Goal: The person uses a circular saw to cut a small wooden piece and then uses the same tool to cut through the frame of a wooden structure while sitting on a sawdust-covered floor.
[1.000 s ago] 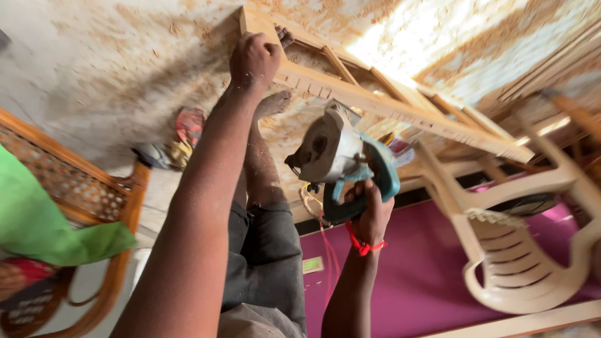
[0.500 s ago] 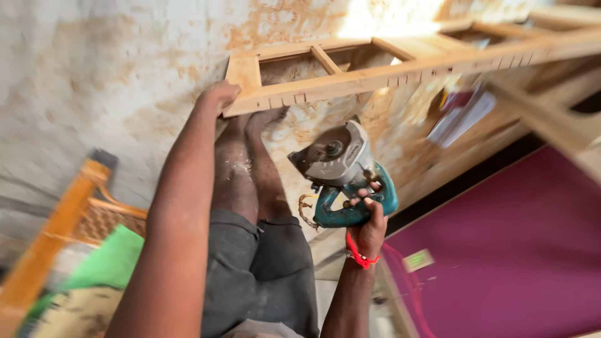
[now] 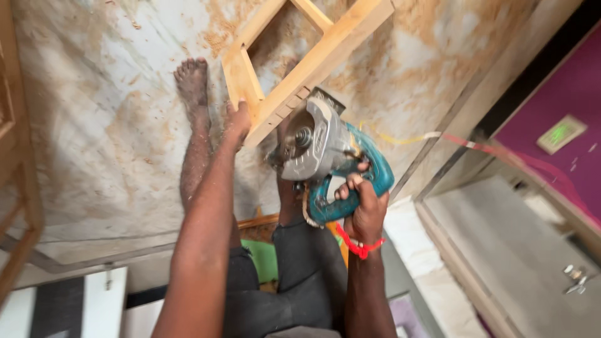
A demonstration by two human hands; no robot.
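My right hand [image 3: 362, 203] grips the teal handle of a hand-held circular saw [image 3: 322, 150], whose grey blade guard sits against the edge of a pale wooden frame [image 3: 300, 69]. My left hand [image 3: 236, 122] presses on the near corner of that frame, just left of the saw. A red band circles my right wrist. My bare left foot [image 3: 192, 84] rests on the dusty floor beside the frame; the other foot is mostly hidden behind the frame and saw.
Sawdust covers the marbled floor [image 3: 106, 138]. A yellow and red cord [image 3: 438, 136] trails right from the saw. A purple panel [image 3: 557, 100] lies at the right, wooden furniture [image 3: 15, 188] at the left edge, a green cloth [image 3: 268, 260] under my legs.
The view has swung, so the frame now runs up and away. The saw has moved up against the frame's edge near my left hand, which still holds the corner.
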